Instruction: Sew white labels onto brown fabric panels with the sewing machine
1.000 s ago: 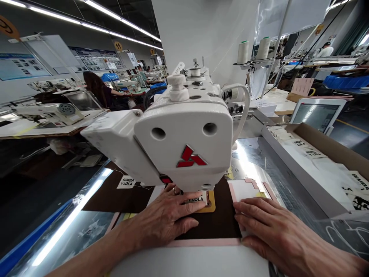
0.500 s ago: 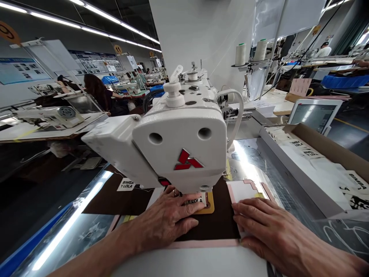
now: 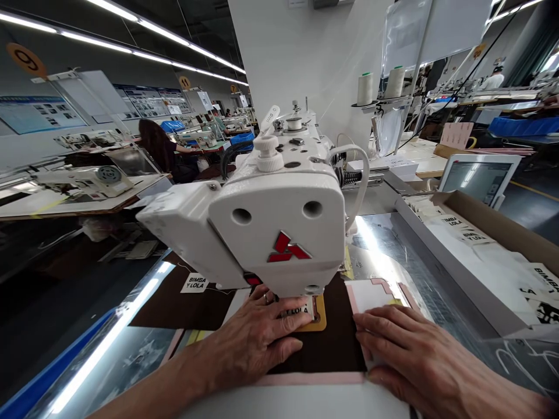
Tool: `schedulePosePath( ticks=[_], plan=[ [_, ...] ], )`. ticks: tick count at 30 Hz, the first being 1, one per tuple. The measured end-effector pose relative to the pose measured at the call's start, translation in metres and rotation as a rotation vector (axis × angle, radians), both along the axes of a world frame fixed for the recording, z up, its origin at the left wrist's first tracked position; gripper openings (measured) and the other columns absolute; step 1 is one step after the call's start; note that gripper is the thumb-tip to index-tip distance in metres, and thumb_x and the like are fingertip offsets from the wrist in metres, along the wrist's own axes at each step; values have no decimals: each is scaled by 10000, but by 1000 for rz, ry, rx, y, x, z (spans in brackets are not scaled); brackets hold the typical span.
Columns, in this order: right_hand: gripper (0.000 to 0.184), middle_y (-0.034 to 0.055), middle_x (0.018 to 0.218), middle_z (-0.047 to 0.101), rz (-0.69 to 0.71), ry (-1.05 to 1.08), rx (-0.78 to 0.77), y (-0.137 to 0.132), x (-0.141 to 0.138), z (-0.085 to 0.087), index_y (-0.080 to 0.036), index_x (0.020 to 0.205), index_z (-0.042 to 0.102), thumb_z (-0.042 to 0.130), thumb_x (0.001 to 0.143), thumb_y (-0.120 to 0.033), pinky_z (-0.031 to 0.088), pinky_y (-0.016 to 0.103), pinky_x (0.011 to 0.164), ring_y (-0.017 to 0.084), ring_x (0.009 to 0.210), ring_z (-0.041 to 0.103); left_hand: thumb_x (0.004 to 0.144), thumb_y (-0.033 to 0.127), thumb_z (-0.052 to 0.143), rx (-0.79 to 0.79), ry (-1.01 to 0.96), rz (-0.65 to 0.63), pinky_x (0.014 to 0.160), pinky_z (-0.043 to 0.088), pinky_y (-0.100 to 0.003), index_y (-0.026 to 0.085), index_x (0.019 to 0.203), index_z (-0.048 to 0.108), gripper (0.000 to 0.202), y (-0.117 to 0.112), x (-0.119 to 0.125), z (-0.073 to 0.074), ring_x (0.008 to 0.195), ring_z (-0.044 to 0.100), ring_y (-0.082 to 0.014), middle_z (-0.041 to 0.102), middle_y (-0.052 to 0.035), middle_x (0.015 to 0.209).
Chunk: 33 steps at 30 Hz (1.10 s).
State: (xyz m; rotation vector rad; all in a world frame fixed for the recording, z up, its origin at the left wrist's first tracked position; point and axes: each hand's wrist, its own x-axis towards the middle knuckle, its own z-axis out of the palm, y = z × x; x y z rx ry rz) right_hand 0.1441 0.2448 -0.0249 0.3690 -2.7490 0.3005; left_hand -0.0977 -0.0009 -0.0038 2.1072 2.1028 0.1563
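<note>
Pressing the label (image 3: 300, 310) flat below the sewing-machine head (image 3: 279, 233) appears to be the step in hand. Location: label on the brown material (image 3: 323, 352), a yellow frame (image 3: 322, 321) showing at its right and near edges. Left hand (image 3: 262, 331): palm down, fingers extended over the label, clasping nothing visible. Right hand (image 3: 404, 343): palm down, fingers laid on the pink-edged white sheet (image 3: 363, 295), likewise clasping nothing visible.

Technique (judgement): press evenly, square the label to the frame, steady the sheet with the right hand, keep fingertips clear of the needle area, itself hidden.

Counts: hands, 2; label under the fingers, 1; second label (image 3: 196, 283), farther left on brown material, 1; thread cones (image 3: 365, 89), 2; carton (image 3: 506, 233), 1, its labels overlapping, number not tellable.
</note>
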Motion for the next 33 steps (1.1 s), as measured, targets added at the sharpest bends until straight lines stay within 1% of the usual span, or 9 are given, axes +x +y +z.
schedulePosePath(
  ticks=[7, 15, 17, 19, 22, 24, 26, 28, 33],
  plan=[
    [302, 38, 1382, 720, -17, -17, -27, -1, 1, -3, -219, 1314, 685, 533, 1119, -392, 600, 432, 1008, 251, 1207, 704, 1076, 268, 611, 38, 23, 1, 1148, 420, -417, 351, 1557, 495, 502, 0, -1, -7, 1379, 590, -270, 524, 3, 1613],
    [381, 56, 1480, 660, -52, -21, 3, 4, 4, -18, -208, 1441, 618, 526, 1118, -389, 564, 489, 1074, 292, 1306, 643, 1101, 308, 547, 124, 14, 29, 977, 545, -408, 350, 1555, 502, 459, 9, -11, -10, 1160, 709, -264, 694, -18, 1418],
    [403, 74, 1470, 666, -48, -18, 25, 6, 4, -16, -188, 1453, 611, 539, 1112, -391, 570, 493, 1070, 301, 1300, 648, 1100, 324, 544, 136, 14, 46, 943, 561, -391, 347, 1545, 524, 447, 9, -14, -11, 1086, 725, -257, 738, -33, 1325],
    [428, 90, 1471, 664, -45, -29, 55, 7, 3, -14, -171, 1464, 601, 562, 1102, -396, 577, 498, 1067, 309, 1297, 651, 1102, 343, 537, 144, 17, 57, 887, 576, -379, 333, 1535, 545, 433, 9, -16, -13, 961, 735, -247, 784, -39, 1136],
    [452, 98, 1472, 665, -36, -45, 90, 8, 4, -11, -158, 1467, 596, 591, 1089, -406, 591, 505, 1051, 317, 1279, 664, 1108, 353, 516, 155, 30, 72, 803, 588, -385, 304, 1541, 550, 437, 5, -16, -18, 790, 707, -248, 756, -28, 849],
    [442, 98, 1466, 668, -35, -40, 88, 8, 4, -10, -160, 1463, 597, 583, 1091, -400, 597, 520, 1038, 326, 1266, 670, 1103, 337, 515, 171, 40, 84, 828, 595, -410, 284, 1547, 546, 448, 3, -14, -21, 853, 714, -271, 768, -57, 915],
    [417, 90, 1448, 678, -44, -35, 58, 7, 5, -11, -173, 1454, 600, 568, 1097, -387, 599, 527, 1029, 328, 1261, 668, 1099, 316, 515, 181, 38, 81, 922, 594, -439, 273, 1573, 511, 475, 1, -12, -23, 1038, 718, -294, 769, -95, 1182],
    [402, 77, 1427, 686, -52, -40, 23, 6, 6, -12, -187, 1448, 598, 571, 1096, -378, 597, 526, 1032, 323, 1265, 659, 1102, 294, 509, 178, 30, 71, 1020, 573, -454, 275, 1604, 460, 505, 0, -10, -24, 1156, 703, -285, 720, -86, 1355],
    [434, 79, 1424, 679, -64, -86, 0, 4, 7, -16, -197, 1460, 577, 647, 1057, -342, 574, 518, 1068, 316, 1288, 636, 1098, 266, 515, 164, 29, 75, 1080, 570, -498, 275, 1617, 434, 525, 0, -8, -23, 1209, 711, -280, 682, -57, 1439]
  ],
)
